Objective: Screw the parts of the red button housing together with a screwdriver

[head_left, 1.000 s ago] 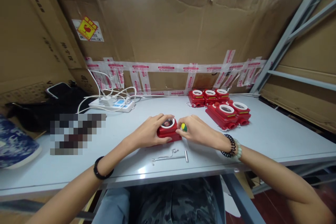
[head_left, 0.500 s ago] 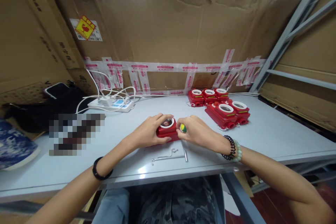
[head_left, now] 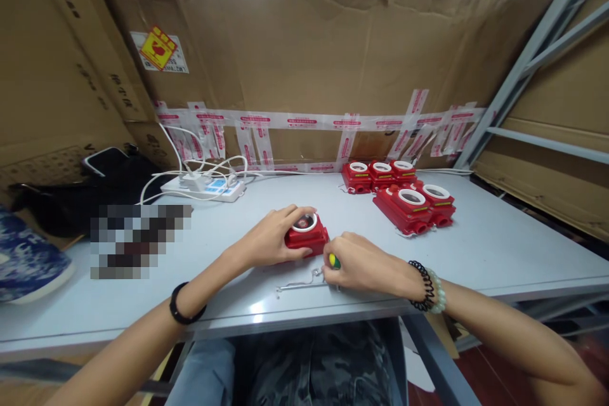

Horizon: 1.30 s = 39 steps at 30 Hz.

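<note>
My left hand (head_left: 269,238) is closed around the left side of a red housing (head_left: 311,241) that has a round, white-rimmed window on top. The housing rests on the table, its left part hidden by my fingers. In my right hand (head_left: 359,266) is a screwdriver (head_left: 334,261); only its yellow-and-green handle end shows and the shaft is hidden. That hand is just right of and nearer to me than the housing, apart from it. Under its fingers lies a thin metal T-shaped rod (head_left: 304,287), its crosspiece mostly covered, with a small chain or wire (head_left: 315,273) beside it.
Several similar red housings (head_left: 404,209) stand grouped at the back right. A white power strip (head_left: 204,189) with tangled cables lies at the back left, near a black bag (head_left: 61,196) and a blue-white patterned object (head_left: 26,260). Cardboard (head_left: 304,44) walls the back; a metal frame (head_left: 514,70) rises right.
My right hand has moved away from the housing's right side, down towards me, with the screwdriver, and now covers the T-shaped rod's crosspiece. My left hand stays on the housing.
</note>
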Each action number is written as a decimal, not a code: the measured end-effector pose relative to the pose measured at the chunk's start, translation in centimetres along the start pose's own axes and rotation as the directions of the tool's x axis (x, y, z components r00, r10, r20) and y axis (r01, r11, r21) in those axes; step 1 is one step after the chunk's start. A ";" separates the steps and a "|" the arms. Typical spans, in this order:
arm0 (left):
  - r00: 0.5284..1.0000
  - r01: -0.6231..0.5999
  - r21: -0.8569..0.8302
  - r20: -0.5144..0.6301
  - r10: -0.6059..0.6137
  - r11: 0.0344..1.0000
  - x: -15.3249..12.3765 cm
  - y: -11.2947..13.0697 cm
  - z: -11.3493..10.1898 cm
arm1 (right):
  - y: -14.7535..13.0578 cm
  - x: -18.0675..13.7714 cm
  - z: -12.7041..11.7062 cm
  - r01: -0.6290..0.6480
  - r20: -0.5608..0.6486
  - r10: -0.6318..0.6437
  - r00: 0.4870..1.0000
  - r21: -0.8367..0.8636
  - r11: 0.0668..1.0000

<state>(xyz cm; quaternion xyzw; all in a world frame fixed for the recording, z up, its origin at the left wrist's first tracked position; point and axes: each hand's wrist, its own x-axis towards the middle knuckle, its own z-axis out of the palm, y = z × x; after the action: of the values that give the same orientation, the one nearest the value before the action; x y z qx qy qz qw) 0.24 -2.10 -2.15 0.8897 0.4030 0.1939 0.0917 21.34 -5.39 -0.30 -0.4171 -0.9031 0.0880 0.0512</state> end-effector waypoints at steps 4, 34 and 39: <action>0.999 -0.030 0.036 -0.014 0.030 0.999 0.0 -0.2 -0.1 | 0.3 -0.7 -0.5 0.017 -0.033 -0.017 0.999 0.005 1.000; 0.953 -0.303 0.251 0.058 0.299 0.919 -3.3 4.9 -0.6 | 0.6 -2.7 -0.9 0.050 -0.048 -0.045 0.998 0.108 0.993; 0.971 -0.126 0.270 -0.163 0.175 0.955 -2.2 3.3 -1.8 | 1.0 -2.0 -3.3 0.096 -0.410 0.065 0.910 0.361 0.928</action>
<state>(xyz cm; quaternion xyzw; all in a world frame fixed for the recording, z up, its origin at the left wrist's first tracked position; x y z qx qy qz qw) 0.38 -5.88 -0.05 0.9003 0.3623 0.2283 -0.0775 23.86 -5.88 2.72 -0.4013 -0.8415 0.1671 0.3209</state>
